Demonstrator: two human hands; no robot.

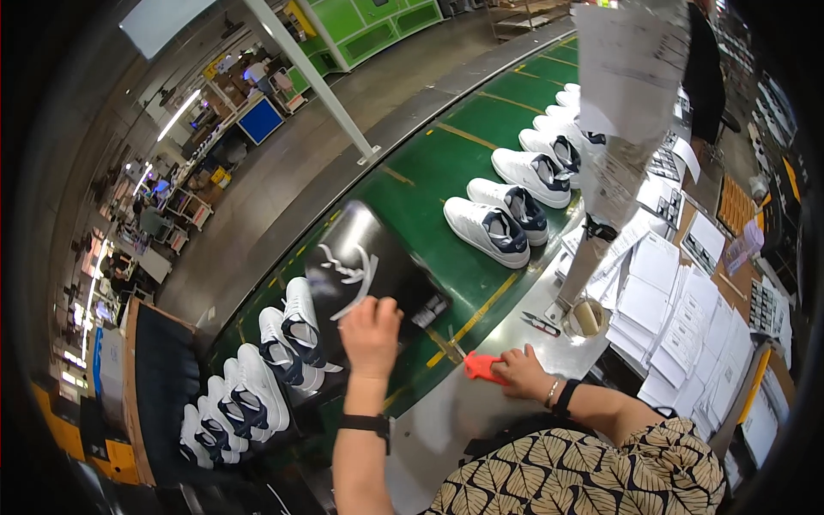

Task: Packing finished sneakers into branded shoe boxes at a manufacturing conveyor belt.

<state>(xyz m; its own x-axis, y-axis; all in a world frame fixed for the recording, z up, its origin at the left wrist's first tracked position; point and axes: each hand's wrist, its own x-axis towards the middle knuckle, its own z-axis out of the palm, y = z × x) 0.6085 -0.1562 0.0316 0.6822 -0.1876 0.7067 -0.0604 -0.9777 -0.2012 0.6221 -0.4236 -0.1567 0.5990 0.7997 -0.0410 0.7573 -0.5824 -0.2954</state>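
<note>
"Head view: what's that red tool (482, 367) down there?"

"I can't name its kind, but the right hand (522, 372) has its fingers wrapped round the handle. A thin tip juts toward the glossy black panel (399, 266), right by the line where the metal table (442, 412) meets the green belt (403, 196)."

"And the left hand (371, 330)?"

"Fingers curled, over the near edge of that panel. I can't tell from here whether they grip anything. The panel lies on the belt, a bit blurred, with white curling strands (367, 276) across it; cord or print, I couldn't say."

"What's next to it?"

"White shoes with dark blue heels. One row (257, 390) stands to the left, its nearest pair just beside the panel. Another row (487, 230) runs up the belt on the far right side, well apart from the left hand."

"Anything close to the right hand?"

"Small dark snips (541, 324) flat on the metal, and a roll of tape (588, 318) near them. Further right, heaps of white paper sheets (687, 318) overlap. Past the belt, at the back, there's a big green machine (369, 33)."
</note>
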